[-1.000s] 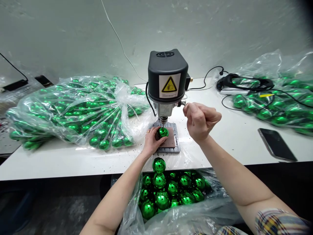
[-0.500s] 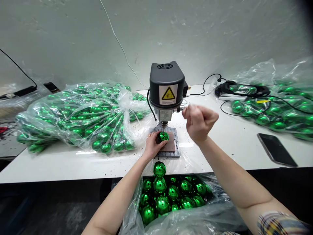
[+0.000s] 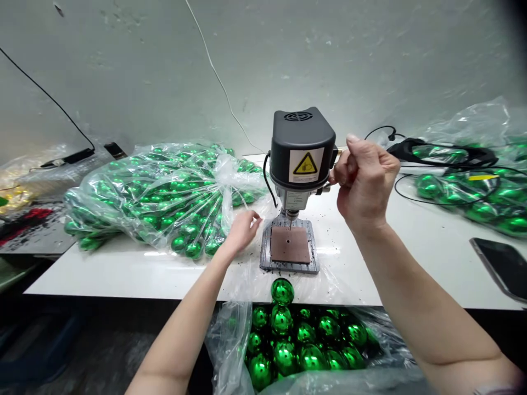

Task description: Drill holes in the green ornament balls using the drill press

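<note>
A small black bench drill press [image 3: 303, 145] with a yellow warning label stands in front of me. My right hand [image 3: 366, 178] is closed around its feed lever at the right side, the handle mostly hidden by the fingers. Under the drill bit lies a brown square plate [image 3: 290, 245] with a small hole, on the grey slotted base [image 3: 290, 269]; no ball rests on it. My left hand [image 3: 244, 230] is left of the base, fingers loosely curled and a little apart, with no ball showing in it. A green shiny ball [image 3: 282, 291] tops others in an open plastic bag [image 3: 233, 351] below the table edge.
A tied clear bag of green balls [image 3: 156, 192] fills the table's left side. At right are another bag of balls [image 3: 481, 206], a black strap-like object [image 3: 444, 152] with cables, and a phone [image 3: 500, 266]. Dark shavings dot the white tabletop [image 3: 135, 274].
My left hand has left the plate with the ball and moved left; that ball is out of sight. My right hand has risen with the lever, and the bit is up. The view has shifted left.
</note>
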`<state>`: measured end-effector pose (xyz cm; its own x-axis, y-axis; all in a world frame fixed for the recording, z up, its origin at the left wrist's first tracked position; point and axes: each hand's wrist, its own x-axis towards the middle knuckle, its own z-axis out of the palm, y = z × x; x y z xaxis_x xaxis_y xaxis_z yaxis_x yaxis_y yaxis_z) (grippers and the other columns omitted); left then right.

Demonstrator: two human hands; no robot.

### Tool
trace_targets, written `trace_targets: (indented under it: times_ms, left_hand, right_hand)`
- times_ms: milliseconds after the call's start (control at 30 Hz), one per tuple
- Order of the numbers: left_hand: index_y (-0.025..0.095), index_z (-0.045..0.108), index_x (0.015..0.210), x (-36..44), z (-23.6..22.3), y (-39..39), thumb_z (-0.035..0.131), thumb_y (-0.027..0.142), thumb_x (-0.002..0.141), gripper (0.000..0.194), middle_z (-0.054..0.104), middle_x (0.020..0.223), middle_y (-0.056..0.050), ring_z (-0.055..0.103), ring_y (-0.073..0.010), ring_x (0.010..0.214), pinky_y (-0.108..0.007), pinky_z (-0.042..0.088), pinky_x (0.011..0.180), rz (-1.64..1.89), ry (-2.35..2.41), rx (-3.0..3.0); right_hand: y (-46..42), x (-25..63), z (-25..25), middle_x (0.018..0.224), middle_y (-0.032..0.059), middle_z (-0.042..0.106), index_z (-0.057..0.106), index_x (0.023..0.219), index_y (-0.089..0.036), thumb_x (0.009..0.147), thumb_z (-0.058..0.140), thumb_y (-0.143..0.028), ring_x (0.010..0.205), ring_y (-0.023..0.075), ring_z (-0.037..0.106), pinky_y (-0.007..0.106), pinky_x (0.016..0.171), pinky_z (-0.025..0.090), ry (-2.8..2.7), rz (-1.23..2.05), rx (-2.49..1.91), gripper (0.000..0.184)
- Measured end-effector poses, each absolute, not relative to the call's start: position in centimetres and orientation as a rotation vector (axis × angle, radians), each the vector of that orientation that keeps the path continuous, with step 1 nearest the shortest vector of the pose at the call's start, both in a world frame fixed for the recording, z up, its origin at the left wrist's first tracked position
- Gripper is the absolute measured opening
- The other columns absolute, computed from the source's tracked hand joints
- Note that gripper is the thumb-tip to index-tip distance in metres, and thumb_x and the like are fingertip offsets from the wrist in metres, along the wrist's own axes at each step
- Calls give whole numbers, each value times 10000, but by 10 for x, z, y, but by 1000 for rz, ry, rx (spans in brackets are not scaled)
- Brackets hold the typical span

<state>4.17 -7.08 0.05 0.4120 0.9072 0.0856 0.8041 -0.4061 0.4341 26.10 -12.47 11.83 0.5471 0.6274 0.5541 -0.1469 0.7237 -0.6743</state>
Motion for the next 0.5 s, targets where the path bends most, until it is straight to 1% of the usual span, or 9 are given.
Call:
trace_targets:
  times_ms: [33, 100, 167, 200, 267, 367, 433, 500]
  left_hand:
    - [111, 691, 1068, 44, -4, -49, 435, 182, 990, 277, 676, 1120, -182, 613, -284, 1092, -404, 455, 968, 308, 1710, 2411]
    - [37, 678, 1106, 49, -14, -8, 497, 71, 899, 277, 616, 1219, -270, 563, -362, 1187, -456, 439, 988, 214, 1878, 2407]
    - [4, 648, 1172, 51, -22, 23, 536, 45, 845, 348, 532, 1336, -318, 509, -416, 1257, -479, 433, 990, 194, 1935, 2397]
    - [2, 634, 1198, 50, -25, 34, 543, 46, 833, 378, 505, 1370, -323, 492, -427, 1275, -482, 429, 994, 198, 1950, 2397]
    - [20, 630, 1208, 46, -29, 48, 554, 54, 818, 399, 505, 1377, -306, 489, -419, 1282, -474, 415, 1013, 214, 1961, 2397]
    - [76, 656, 1154, 40, -30, 56, 601, 82, 783, 375, 563, 1318, -250, 523, -386, 1245, -443, 417, 1018, 270, 1954, 2375]
    - [106, 663, 1135, 35, -27, 54, 644, 124, 770, 366, 588, 1287, -224, 556, -373, 1206, -423, 450, 984, 313, 1962, 2353]
    - [120, 660, 1142, 31, -22, 45, 695, 189, 765, 385, 637, 1193, -194, 612, -338, 1113, -393, 494, 914, 470, 1882, 2271]
  right_hand:
    - [-125, 261, 118, 428, -65, 309, 381, 463, -214, 854, 654, -266, 381, 61, 288, 271, 394, 279, -884, 489, -613, 479]
    - [-125, 261, 118, 428, -59, 321, 393, 462, -216, 859, 647, -255, 383, 66, 295, 279, 391, 277, -884, 485, -609, 472]
    - [-125, 261, 118, 425, -55, 334, 409, 459, -218, 855, 646, -245, 384, 70, 303, 287, 388, 279, -885, 490, -605, 462]
    - [-125, 261, 118, 425, -54, 340, 416, 458, -219, 853, 648, -245, 383, 71, 307, 290, 387, 281, -886, 493, -605, 458]
    - [-125, 261, 118, 424, -54, 348, 426, 460, -221, 849, 654, -251, 382, 72, 313, 291, 386, 281, -887, 495, -603, 452]
    - [-125, 262, 118, 421, -58, 351, 431, 458, -220, 844, 659, -254, 382, 70, 314, 288, 386, 284, -887, 496, -599, 449]
    - [-125, 262, 119, 416, -59, 352, 424, 454, -217, 848, 660, -267, 382, 70, 316, 287, 386, 283, -889, 498, -596, 462]
    - [-125, 262, 119, 416, -61, 350, 414, 459, -214, 854, 655, -277, 383, 67, 319, 281, 388, 281, -895, 497, -597, 467]
